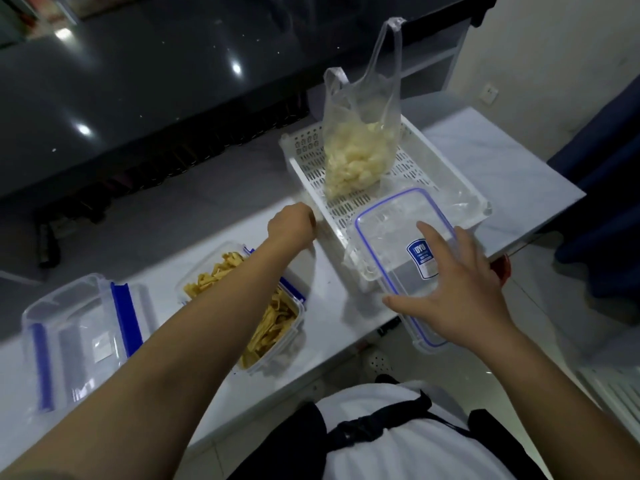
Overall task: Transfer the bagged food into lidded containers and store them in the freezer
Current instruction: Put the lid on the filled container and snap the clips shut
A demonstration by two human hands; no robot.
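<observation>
A clear plastic bag of pale food pieces stands in a white perforated basket on the white table. At the basket's near corner is a clear container whose lid has a blue seal; it juts past the table's front edge. My right hand lies on this lid with its fingers spread and straight. With curled fingers, my left hand grips the basket's left rim. Under my left forearm an open container holds yellow strips. A closed, empty container with blue clips stands at the far left.
The white table is narrow, with its front edge close to my body. A dark glossy counter runs behind it. A crumpled empty bag lies in the basket's right end. Something red shows past my right hand.
</observation>
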